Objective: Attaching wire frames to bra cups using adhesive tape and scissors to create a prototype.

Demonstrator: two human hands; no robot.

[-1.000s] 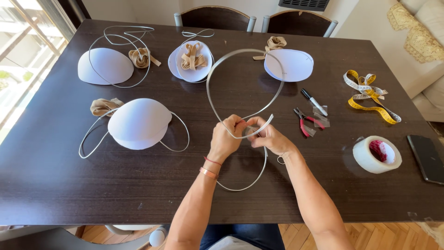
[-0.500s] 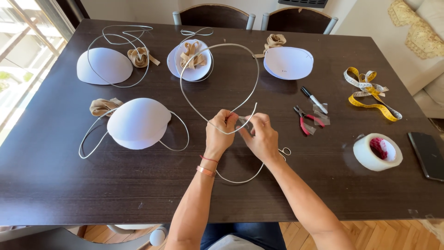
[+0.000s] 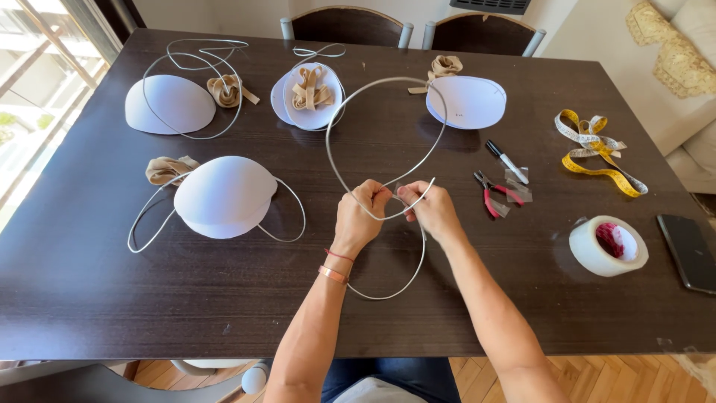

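Both hands meet above the middle of the dark wooden counter [image 3: 89,298], the left hand [image 3: 359,216] and right hand [image 3: 430,210] each pinching a thin grey wire [image 3: 388,83] where its strands cross. The wire loops up toward a white foam cup [image 3: 466,101] and curves down beneath the wrists. Red-handled pliers [image 3: 492,195] lie just right of the right hand.

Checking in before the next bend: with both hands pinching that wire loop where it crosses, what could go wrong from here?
The wire loop looks springy; if the left hand or right hand slips, it may snap open. Its free end points up near the fingers and could jab them. A swinging loop might also knock the white cup with ribbon.
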